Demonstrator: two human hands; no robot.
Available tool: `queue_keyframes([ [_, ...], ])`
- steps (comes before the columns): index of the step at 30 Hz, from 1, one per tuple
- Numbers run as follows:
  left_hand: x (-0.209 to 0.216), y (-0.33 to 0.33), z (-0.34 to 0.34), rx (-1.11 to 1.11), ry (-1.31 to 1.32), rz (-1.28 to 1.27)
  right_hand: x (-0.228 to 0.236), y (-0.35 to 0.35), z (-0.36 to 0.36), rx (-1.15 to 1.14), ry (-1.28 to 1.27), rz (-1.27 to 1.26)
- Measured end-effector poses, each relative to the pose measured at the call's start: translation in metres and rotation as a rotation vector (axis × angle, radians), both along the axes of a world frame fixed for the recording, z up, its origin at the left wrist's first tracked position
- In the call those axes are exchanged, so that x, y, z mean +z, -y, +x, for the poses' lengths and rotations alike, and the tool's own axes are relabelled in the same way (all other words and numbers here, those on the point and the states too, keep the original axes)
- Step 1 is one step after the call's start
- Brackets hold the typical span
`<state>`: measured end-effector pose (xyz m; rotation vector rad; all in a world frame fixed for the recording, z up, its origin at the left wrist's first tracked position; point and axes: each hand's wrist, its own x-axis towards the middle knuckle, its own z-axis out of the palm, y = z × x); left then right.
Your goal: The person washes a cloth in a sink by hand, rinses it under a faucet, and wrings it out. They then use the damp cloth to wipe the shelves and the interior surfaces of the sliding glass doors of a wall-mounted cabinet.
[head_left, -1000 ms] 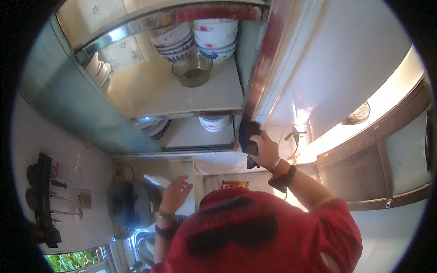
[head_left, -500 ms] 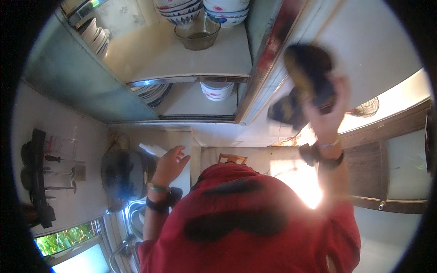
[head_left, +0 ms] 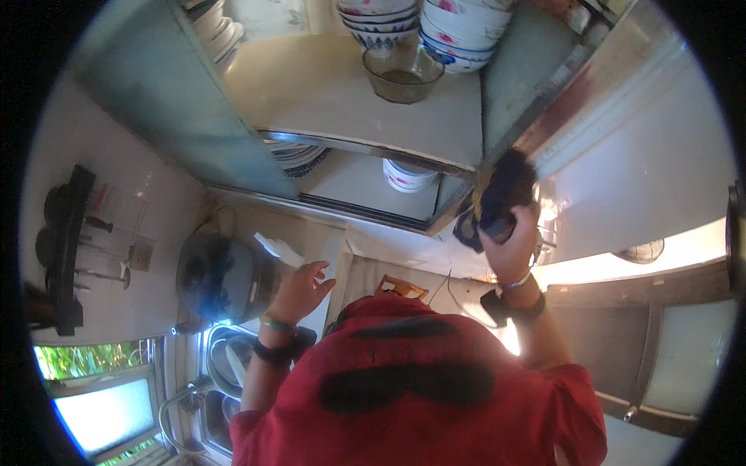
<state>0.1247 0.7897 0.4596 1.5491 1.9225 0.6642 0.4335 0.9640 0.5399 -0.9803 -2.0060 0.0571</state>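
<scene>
My right hand (head_left: 511, 247) grips a bunched dark cloth (head_left: 507, 185) with yellowish patches. The cloth is at the right edge of an open cabinet (head_left: 556, 89), near its lower corner; whether it touches the frame is hard to tell. Below the cabinet, on the left, my left hand (head_left: 299, 293) is empty with its fingers apart, close to the counter. On the cabinet's upper shelf (head_left: 311, 85), a clear glass bowl (head_left: 406, 84) stands before stacked patterned bowls (head_left: 458, 39). The lower shelf holds stacked plates (head_left: 297, 158) and white bowls (head_left: 409, 175).
A dark rounded appliance (head_left: 216, 276) stands left of my left hand, with a sink (head_left: 225, 361) nearer. Utensils hang from a dark wall rack (head_left: 74, 248). A frosted sliding door (head_left: 167, 116) covers the cabinet's left part. A small wooden stool-like piece (head_left: 402, 286) is below the cabinet.
My right hand has brought the cloth down and leftward to the cabinet's right edge. The view has shifted, so the cabinet sits further right. My left hand stays open.
</scene>
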Motion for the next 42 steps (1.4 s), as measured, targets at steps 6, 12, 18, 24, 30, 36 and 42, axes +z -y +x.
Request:
queue_keyframes([
  [6,0.007,0.004,-0.001,0.104,0.002,-0.029,-0.069,0.003,-0.007,0.030,0.050,-0.164],
  [12,0.005,0.025,0.000,0.047,-0.198,0.020,-0.158,0.007,0.008,0.049,0.197,-0.287],
  [18,0.001,0.029,0.015,0.085,-0.102,-0.034,-0.167,0.021,0.017,0.035,0.390,-0.692],
  [24,0.003,0.031,0.010,0.083,-0.072,0.050,-0.200,0.019,0.029,0.249,0.453,-0.829],
  [30,-0.003,0.039,0.009,0.134,-0.073,0.039,-0.108,0.014,-0.065,0.781,0.176,-0.802],
  [36,0.009,0.042,0.019,0.117,0.279,0.280,-0.079,0.040,-0.143,1.259,0.199,-1.154],
  [42,-0.044,0.091,0.022,0.666,0.756,0.215,-0.107,0.049,-0.171,1.064,0.221,-1.415],
])
